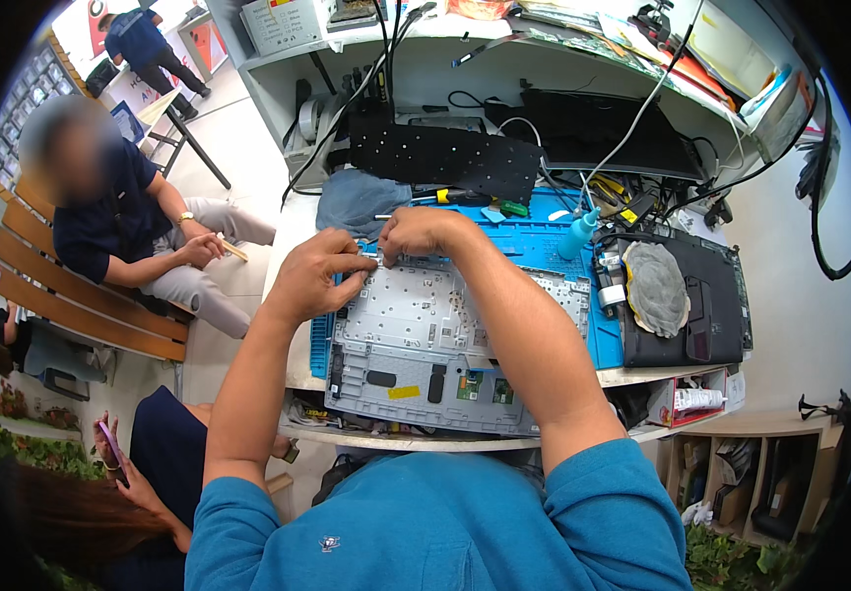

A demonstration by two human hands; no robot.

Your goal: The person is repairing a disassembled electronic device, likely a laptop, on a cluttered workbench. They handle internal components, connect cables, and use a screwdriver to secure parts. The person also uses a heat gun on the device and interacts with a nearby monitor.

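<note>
A grey laptop chassis (416, 303), inner side up, lies in front of me; its metal plate has several holes and its lower strip (406, 379) shows small green boards. At its far left corner my left hand (319, 274) bends its thumb and forefinger close together over the edge. Beside it, my right hand (418, 234) is closed in a pinch at the same corner. A short thin rod sticks out left of the right fist; whether the hand holds it I cannot tell. What sits between the fingertips of either hand is too small to make out.
A blue work mat (603, 335) lies under the chassis. Behind are a grey cloth (361, 202), a black perforated sheet (445, 158) and a yellow-black tool handle (445, 197). Rightward stand a teal bottle (578, 234) and a black laptop (711, 295). Other people sit at left.
</note>
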